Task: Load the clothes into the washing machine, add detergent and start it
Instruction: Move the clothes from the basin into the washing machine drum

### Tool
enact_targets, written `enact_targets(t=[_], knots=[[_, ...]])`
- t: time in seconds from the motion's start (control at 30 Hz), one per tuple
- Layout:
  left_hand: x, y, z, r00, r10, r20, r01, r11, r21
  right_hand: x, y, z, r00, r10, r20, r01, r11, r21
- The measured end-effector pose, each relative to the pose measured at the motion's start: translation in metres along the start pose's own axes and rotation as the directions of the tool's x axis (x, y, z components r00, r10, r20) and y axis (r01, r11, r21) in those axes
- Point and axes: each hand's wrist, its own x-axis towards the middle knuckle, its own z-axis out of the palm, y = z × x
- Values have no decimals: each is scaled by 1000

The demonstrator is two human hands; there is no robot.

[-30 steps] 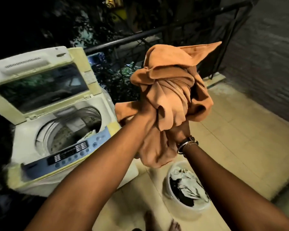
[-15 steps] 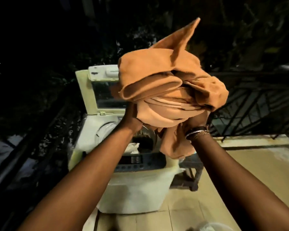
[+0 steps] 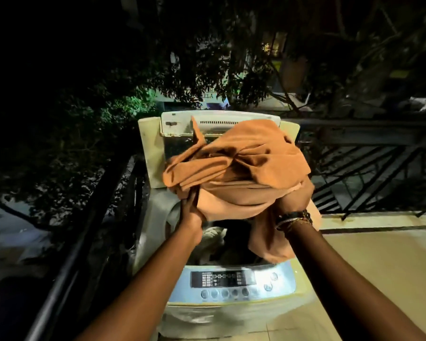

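Both hands, left hand (image 3: 191, 212) and right hand (image 3: 292, 205), grip clamped on the orange garment (image 3: 239, 173), have swung it from beside the washing machine (image 3: 231, 279) to mid-frame above the open drum (image 3: 231, 242), ready for release.

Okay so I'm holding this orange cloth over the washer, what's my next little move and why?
Probably lower the orange cloth into the drum and let go: both hands hold it above the opening, the lid stands open, and other laundry already lies inside.
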Motion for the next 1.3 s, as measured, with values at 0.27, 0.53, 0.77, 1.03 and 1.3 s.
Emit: enact_targets(t=[0.27,0.53,0.77,1.03,1.3], knots=[[49,-9,-17,901,398,-171,-302,860,411,1,19,21,999,23,-30,-26,996,-88],[58,-12,-12,706,318,633,-672,583,457,21,15,47,930,-313,194,367,828,-423],[93,-27,-9,900,334,279,-434,648,626,13,27,72,845,-155,511,242,964,-108],[104,-25,-28,920,388,-62,-325,839,436,28,118,25,546,-26,837,286,945,-157],[95,-85,-55,356,932,-62,-430,223,875,-3,129,63,442,350,826,37,913,-407]])
